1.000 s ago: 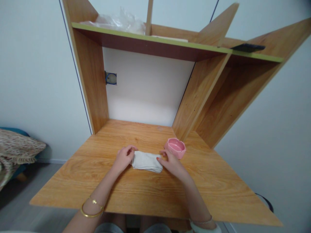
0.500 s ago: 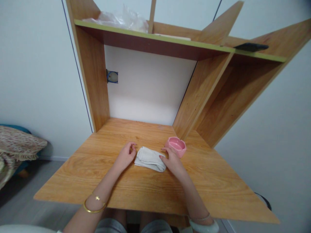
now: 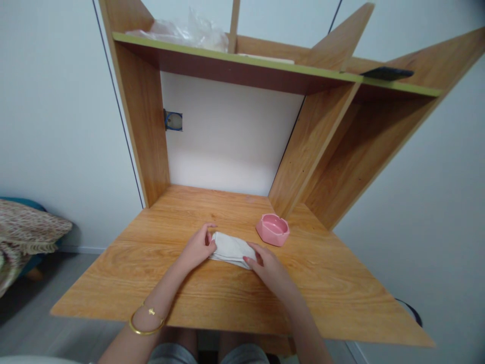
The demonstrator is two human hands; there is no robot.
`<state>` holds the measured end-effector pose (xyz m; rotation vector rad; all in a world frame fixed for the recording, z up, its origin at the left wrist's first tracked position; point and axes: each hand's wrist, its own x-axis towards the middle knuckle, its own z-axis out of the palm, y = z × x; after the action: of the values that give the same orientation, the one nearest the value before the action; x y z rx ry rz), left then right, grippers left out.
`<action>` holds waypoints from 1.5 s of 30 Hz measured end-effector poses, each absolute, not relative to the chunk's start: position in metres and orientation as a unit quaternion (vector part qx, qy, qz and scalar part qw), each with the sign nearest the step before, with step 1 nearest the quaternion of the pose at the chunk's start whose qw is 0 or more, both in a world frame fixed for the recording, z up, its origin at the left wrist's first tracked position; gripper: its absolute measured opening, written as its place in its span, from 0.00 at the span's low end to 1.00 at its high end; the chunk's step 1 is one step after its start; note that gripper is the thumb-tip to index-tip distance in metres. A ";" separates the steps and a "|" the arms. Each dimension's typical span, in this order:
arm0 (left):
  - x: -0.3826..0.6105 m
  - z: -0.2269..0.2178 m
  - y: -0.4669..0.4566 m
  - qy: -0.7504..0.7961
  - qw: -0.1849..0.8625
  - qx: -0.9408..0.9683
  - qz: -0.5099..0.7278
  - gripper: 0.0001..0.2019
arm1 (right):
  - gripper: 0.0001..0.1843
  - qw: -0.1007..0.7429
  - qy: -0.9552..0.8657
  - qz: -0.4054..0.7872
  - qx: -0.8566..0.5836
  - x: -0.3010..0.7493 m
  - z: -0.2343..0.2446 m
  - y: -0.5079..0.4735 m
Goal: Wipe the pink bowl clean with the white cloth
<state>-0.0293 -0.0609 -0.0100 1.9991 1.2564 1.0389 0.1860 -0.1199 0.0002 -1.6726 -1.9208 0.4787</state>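
A folded whitish cloth (image 3: 232, 248) lies on the wooden desk in front of me. My left hand (image 3: 199, 246) is at its left end, thumb against the edge and index finger stretched out past the far corner; its fingers are apart. At the other end, my right hand (image 3: 268, 266) has the cloth's right edge between its thumb and index finger. Beyond the right hand stands a pink angular ashtray (image 3: 273, 230), touched by neither hand.
The wooden desk top (image 3: 144, 268) carries an upright shelf unit with a board (image 3: 227, 63) across it. On that board rest a clear plastic bag (image 3: 185, 34) and a dark flat object (image 3: 387, 74). A patterned throw with fringe (image 3: 32, 222) covers a seat at left.
My right hand has moved away from the ashtray and closed onto the cloth's right end. The left hand has shifted slightly right, up against the cloth's left edge.
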 end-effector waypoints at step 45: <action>-0.033 -0.014 -0.069 0.463 0.204 0.854 0.121 0.30 | 0.28 0.186 -0.742 0.002 -0.644 0.126 -0.035 -0.136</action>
<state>-0.0334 -0.0691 -0.0144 2.3812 1.2917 0.3364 0.1261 -0.1361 -0.0350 -1.8127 -2.0914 0.0060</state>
